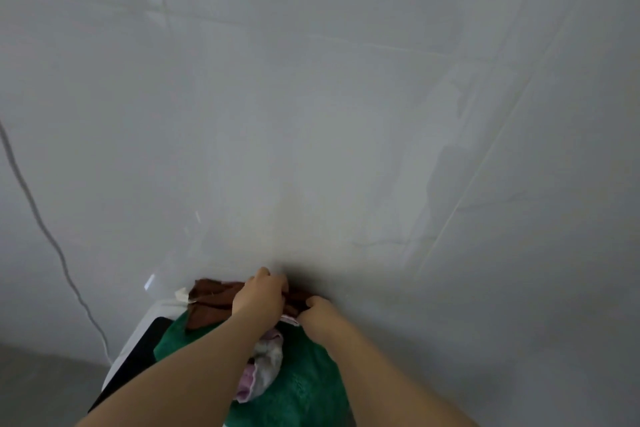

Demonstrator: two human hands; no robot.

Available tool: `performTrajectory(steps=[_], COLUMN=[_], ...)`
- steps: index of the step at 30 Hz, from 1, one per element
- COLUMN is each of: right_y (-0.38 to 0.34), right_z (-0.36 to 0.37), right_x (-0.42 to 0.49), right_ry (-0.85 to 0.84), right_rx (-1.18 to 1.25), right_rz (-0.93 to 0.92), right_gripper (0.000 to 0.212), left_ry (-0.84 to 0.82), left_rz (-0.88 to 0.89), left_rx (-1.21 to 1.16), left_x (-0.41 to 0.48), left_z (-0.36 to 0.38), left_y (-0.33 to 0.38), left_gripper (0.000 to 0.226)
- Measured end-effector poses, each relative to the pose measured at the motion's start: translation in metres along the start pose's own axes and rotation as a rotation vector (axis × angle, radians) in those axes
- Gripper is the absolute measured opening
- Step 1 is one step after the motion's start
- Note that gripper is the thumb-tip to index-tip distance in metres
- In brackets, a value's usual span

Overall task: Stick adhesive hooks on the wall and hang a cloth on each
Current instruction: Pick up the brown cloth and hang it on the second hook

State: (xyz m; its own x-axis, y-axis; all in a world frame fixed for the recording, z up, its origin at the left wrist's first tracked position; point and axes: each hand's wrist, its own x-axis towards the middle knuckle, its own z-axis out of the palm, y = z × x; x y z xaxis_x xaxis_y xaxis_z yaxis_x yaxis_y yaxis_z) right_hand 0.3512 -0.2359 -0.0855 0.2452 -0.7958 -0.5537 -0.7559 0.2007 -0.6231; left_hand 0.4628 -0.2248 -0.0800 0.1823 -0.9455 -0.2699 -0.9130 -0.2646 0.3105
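Note:
A brown cloth (212, 298) lies against the foot of the grey tiled wall (311, 114), on top of a green cloth (304, 388). A pink and white cloth (266, 364) lies crumpled on the green one between my forearms. My left hand (259, 295) reaches over the brown cloth with its fingers curled into it near the wall. My right hand (320, 314) sits just to the right, fingers curled at the brown cloth's right edge. I see no hook on the wall or in either hand.
The cloths rest on a white appliance with a dark panel (138, 350) standing against the wall. A thin white cable (52, 239) hangs down the wall at the left. Grey floor (41, 388) shows at the bottom left.

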Motion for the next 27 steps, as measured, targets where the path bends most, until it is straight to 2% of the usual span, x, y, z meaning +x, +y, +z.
performTrajectory(steps=[3, 8, 13, 18, 24, 27], right_y=[-0.006, -0.031, -0.058, -0.075, -0.097, -0.103], right_z=[-0.013, -0.036, -0.048, -0.060, -0.083, -0.098], right_x=[-0.007, -0.024, -0.036, -0.048, -0.071, -0.083], right_ry=[0.124, 0.325, 0.385, 0.441, 0.473, 0.531], right_rx=[-0.012, 0.043, 0.179, 0.189, 0.316, 0.407], right_rz=[-0.069, -0.241, -0.354, -0.438, -0.536, -0.551], right_gripper=[0.035, 0.034, 0.031, 0.041, 0.048, 0.039], left_ry=[0.048, 0.184, 0.367, 0.526, 0.555, 0.435], left_rz=[0.016, -0.038, -0.038, -0.001, 0.013, 0.092], left_rx=[-0.026, -0.199, -0.348, -0.556, -0.835, -1.080], left_x=[0.004, 0.007, -0.004, -0.017, -0.025, -0.038], left_z=[-0.013, -0.047, -0.070, -0.103, -0.147, -0.173], left_y=[0.000, -0.001, 0.004, 0.019, 0.049, 0.065], left_gripper=[0.028, 0.022, 0.025, 0.026, 0.022, 0.023])
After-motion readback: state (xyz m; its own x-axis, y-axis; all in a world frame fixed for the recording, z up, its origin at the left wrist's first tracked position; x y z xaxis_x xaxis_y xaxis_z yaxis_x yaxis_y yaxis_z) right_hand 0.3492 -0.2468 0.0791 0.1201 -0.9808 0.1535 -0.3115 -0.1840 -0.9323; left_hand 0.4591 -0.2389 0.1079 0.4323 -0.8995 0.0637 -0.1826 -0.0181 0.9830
